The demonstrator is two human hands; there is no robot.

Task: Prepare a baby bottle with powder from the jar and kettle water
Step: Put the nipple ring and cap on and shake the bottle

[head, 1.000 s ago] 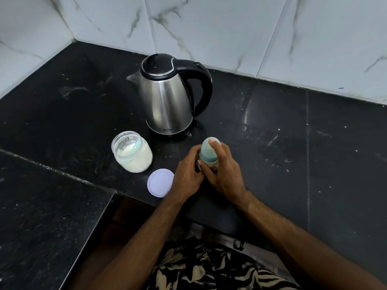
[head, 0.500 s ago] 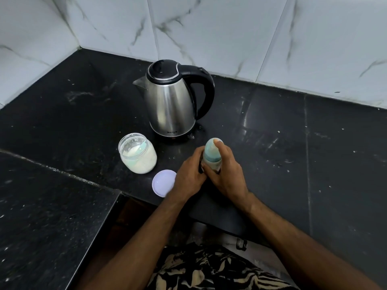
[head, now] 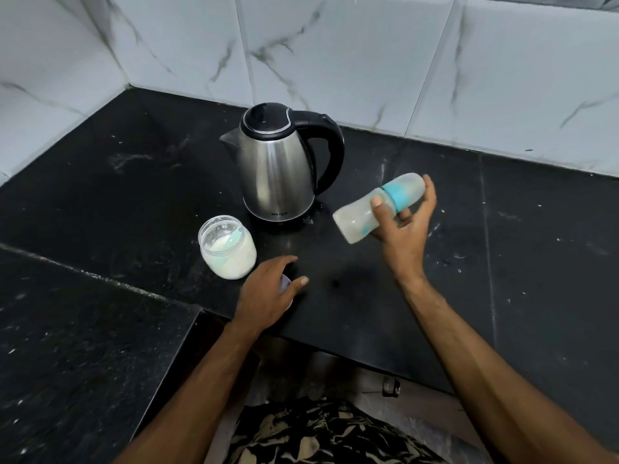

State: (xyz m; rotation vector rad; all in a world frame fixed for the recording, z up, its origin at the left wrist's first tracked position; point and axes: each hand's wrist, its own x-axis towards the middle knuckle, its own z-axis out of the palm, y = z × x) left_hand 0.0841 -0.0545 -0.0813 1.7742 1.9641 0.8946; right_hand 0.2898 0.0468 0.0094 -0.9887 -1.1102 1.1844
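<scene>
Black stone counter [head: 435,296] in a corner of white marbled wall tiles [head: 335,61], seen from above. Steel kettle [head: 278,169] upright near the middle, lid closed, spout to the left, black handle to the right. In front and left of it, open jar [head: 227,251] upright, partly full of white powder, with a pale green scoop inside.

Baby bottle [head: 378,209] lifted off the counter, just right of the kettle and near its handle. Long axis tilted almost flat: base low and toward the left, blue collar and capped top higher and toward the right. Contents pale and cloudy; level not possible to tell.

Right hand [head: 402,229] under and around the bottle, thumb across the body near the collar, fingers curled behind it. Clearly the nearer hand, in fact the only one touching the bottle.

Left hand [head: 268,296] low on the counter, well apart from the bottle, fingers loosely bent over the round jar lid [head: 286,283], mostly hidden; real grip or only a touch, not possible to tell.

Probably shaking or mixing now. For the jar: lid directly under the left hand, jar just beyond its fingertips.
</scene>
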